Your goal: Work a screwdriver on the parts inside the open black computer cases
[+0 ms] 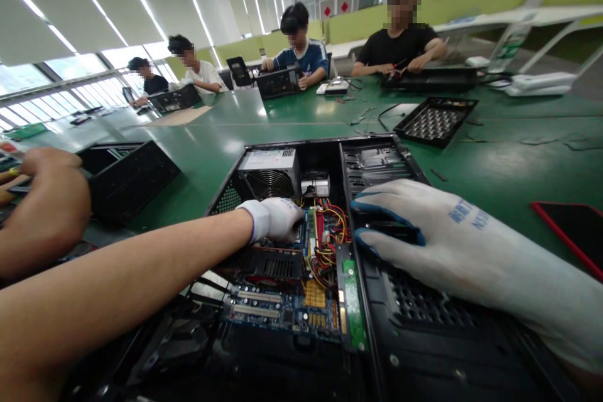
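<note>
An open black computer case (372, 326) lies in front of me with its inside facing up. My left hand (280, 220), in a white glove, reaches into it with fingers curled down over the blue motherboard (292, 320), beside the memory sticks (311, 232). What those fingertips hold, if anything, is hidden. My right hand (424, 226), in a white glove with blue fingertips, rests on the case's right section, thumb and fingers apart. A silver power supply (269, 173) with a fan sits at the far left corner. Red and yellow cables (336, 226) run beside the board, and a graphics card (264, 264) lies nearer me.
At left are another person's arm (47, 201) and a black case (134, 179). A black perforated panel (436, 120) lies beyond my case on the green table (518, 163). A red-edged black object (572, 232) lies at right. Several people work on cases across the table.
</note>
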### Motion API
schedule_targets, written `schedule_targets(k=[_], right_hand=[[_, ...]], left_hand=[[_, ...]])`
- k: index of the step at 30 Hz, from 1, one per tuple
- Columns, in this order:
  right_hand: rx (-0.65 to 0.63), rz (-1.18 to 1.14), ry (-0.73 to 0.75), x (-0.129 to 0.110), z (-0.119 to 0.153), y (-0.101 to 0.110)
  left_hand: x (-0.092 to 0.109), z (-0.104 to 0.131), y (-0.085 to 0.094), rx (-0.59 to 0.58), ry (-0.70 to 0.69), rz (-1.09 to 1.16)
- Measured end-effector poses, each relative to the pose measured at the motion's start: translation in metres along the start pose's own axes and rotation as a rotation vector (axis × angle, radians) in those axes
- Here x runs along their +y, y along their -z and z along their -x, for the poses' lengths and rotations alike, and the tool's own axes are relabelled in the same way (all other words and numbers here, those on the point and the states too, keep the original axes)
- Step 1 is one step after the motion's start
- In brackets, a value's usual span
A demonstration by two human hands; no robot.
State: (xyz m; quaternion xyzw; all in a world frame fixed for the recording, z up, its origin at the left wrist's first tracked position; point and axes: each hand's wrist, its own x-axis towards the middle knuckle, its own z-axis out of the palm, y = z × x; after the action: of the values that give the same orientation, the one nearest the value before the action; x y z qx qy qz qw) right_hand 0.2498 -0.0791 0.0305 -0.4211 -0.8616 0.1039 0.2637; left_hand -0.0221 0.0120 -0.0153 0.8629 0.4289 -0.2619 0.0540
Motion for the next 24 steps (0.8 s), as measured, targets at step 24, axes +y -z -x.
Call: schedule_targets(k=[24], right_hand=[[-0.007,0.029,0.039,-0.0037,-0.0018,0.0016]], left_hand=[[0.0034,0.0029,0.0082,-0.056,0.020,-0.049]])
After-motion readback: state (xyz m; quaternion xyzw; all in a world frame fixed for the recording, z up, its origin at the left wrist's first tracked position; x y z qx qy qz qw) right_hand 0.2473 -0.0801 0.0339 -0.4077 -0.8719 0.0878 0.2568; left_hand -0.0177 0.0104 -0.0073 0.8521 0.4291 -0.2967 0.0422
